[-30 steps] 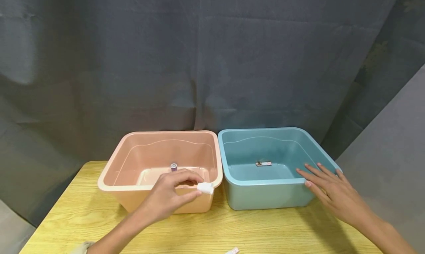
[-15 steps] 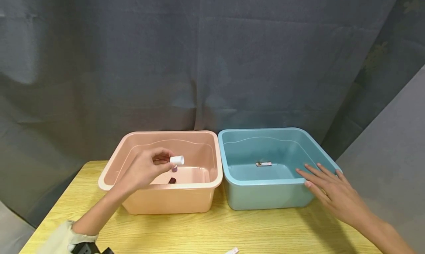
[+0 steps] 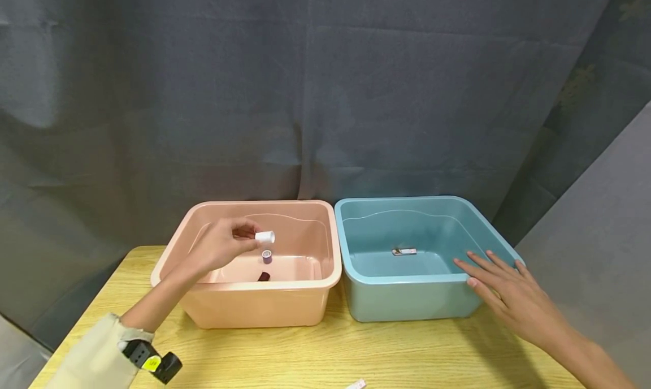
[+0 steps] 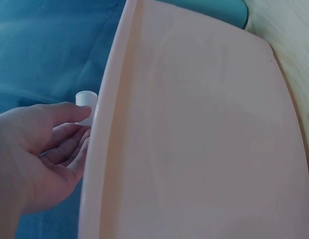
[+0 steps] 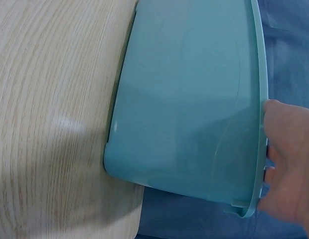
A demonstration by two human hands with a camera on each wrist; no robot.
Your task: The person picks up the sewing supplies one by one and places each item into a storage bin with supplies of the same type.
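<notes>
My left hand [image 3: 220, 243] is over the inside of the pink plastic tub [image 3: 254, 307]. Thumb and fingers pinch a small white cylinder [image 3: 265, 237] with a hollow-looking end; the left wrist view shows this cylinder [image 4: 85, 102] held upright beside the tub's rim [image 4: 102, 129]. On the tub floor below are a small purple-and-white cylinder [image 3: 267, 257] and a dark maroon piece [image 3: 263, 276], partly hidden by the front rim. My right hand [image 3: 513, 298] rests at the front right rim of the blue tub [image 3: 407, 301], fingers straight and spread.
Both tubs stand side by side on a wooden table [image 3: 285, 358]. Inside the blue one lies a small brown-and-white item [image 3: 404, 251]. A small whitish strip [image 3: 357, 384] lies at the table's near side. A dark grey curtain [image 3: 305, 95] hangs behind.
My left hand has moved left and farther back with the white cylinder, from the pink tub's front rim to over its inside, uncovering the maroon piece. The right hand has stayed still.
</notes>
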